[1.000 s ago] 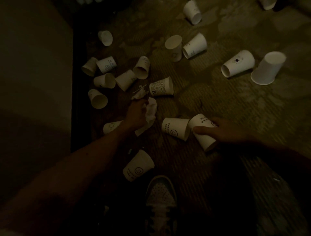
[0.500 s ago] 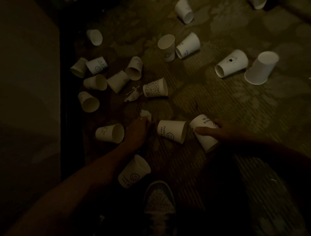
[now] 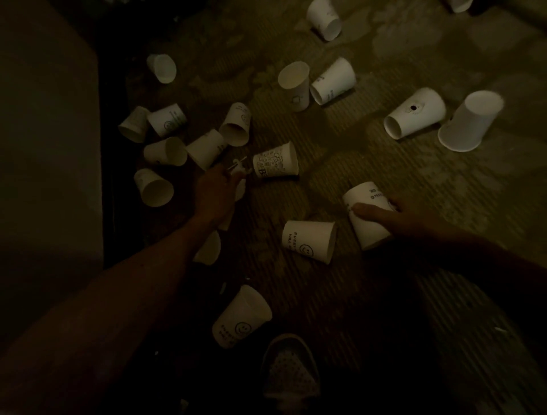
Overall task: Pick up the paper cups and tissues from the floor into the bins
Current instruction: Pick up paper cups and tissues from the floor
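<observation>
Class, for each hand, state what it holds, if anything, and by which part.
The right hand grips a paper cup round its side wall, thumb across. The left hand clutches crumpled tissue, mostly hidden under the palm.

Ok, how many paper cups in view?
18 cups: seven left, four top, two right, one patterned mid-floor, one in the right hand, three nearby, one partly under the left arm. More may be hidden.
</observation>
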{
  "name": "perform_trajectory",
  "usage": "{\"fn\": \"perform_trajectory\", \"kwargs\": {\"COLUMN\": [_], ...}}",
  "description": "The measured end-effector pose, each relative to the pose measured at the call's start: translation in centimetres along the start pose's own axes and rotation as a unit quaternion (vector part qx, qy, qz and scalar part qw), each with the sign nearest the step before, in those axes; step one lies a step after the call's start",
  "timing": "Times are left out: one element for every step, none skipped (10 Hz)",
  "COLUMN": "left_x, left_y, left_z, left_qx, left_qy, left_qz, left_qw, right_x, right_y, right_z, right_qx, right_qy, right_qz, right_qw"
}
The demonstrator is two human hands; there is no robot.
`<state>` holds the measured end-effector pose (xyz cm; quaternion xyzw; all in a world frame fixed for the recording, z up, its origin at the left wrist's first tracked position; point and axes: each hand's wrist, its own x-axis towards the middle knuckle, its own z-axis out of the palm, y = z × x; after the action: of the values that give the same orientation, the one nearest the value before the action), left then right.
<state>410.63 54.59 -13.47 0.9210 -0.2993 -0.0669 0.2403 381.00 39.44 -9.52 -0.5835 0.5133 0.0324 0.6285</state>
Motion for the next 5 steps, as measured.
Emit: {"fn": "perform_trajectory", "kwargs": {"left_x": [1.6,3.4,4.9,5.0,3.6], "left_y": [-0.5,-0.6,-0.5,-0.8,-0.1], "left_z": [0.6,1.1,1.7,2.4,2.6], "left_qx": [0.005,0.057,0.117,0.203,0.172], "left_qy": [-0.035,-0.110,-0.196,-0.183,-0.158], "left_qz": [-0.008,-0.019,-0.021,0.006,0.005], "left_qw": [0.999,0.992,0.973,0.962,0.972], "right_x": [0.6,1.0,1.3,1.1,0.8], "right_y": [-0.3,-0.6,-0.4,-0.1,0.0], "right_z": [0.2,0.6,0.8,0.9,0.8], "right_qx": [-0.003,-0.013,-0.038,-0.027,-0.029], "right_qy": [0.008,0.006,0.028,0.038,0.036], "right_qz": [0.004,-0.003,-0.005,-0.001,-0.007], "right_qw": [1.000,1.000,0.999,0.999,0.999]}}
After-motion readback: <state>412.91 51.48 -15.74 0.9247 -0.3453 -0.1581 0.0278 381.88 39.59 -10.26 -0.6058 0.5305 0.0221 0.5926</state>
